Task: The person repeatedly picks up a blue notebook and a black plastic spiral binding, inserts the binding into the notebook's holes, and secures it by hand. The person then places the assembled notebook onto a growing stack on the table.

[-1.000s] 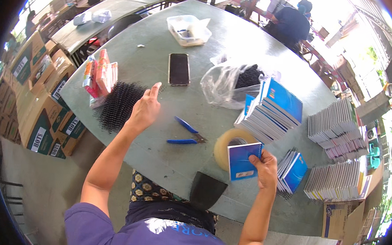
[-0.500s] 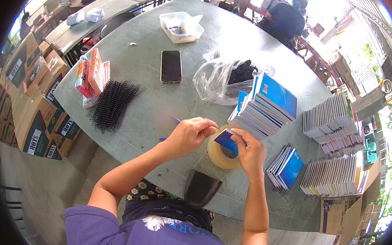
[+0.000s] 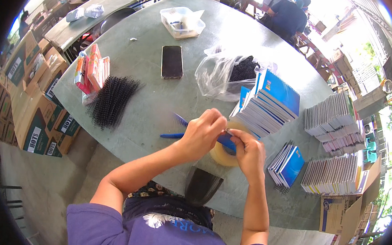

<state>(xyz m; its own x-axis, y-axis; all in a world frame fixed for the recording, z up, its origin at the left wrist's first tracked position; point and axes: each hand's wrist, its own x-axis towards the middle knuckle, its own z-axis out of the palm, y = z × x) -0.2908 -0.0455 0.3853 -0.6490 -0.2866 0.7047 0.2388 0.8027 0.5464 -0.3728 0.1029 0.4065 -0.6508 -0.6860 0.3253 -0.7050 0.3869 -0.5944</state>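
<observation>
A small blue-covered notebook point(image 3: 227, 142) is pinched by my right hand point(image 3: 249, 153), thumb on top. My left hand point(image 3: 204, 134) has thumb and fingertips pressed together at the notebook's upper edge; what they pinch is too small to make out. Under the notebook sits a wide roll of clear yellowish tape point(image 3: 220, 157), partly covered by it and my right hand. A tool with two blue handles point(image 3: 172, 135), seemingly pliers, lies beside my left wrist, its head hidden behind the hand.
A stack of blue notebooks point(image 3: 278, 94) stands beyond my right hand, with a smaller pile point(image 3: 291, 166) and spiral-bound stacks point(image 3: 329, 173) farther right. Black plastic coils point(image 3: 114, 102) lie left, near red packets point(image 3: 93, 71). A phone point(image 3: 172, 62), plastic bag point(image 3: 212, 76) and tub point(image 3: 182, 29) lie farther back.
My left hand has moved right, and its fingertips now meet the notebook's edge near my right fingers. More of the blue handles shows beside my left wrist.
</observation>
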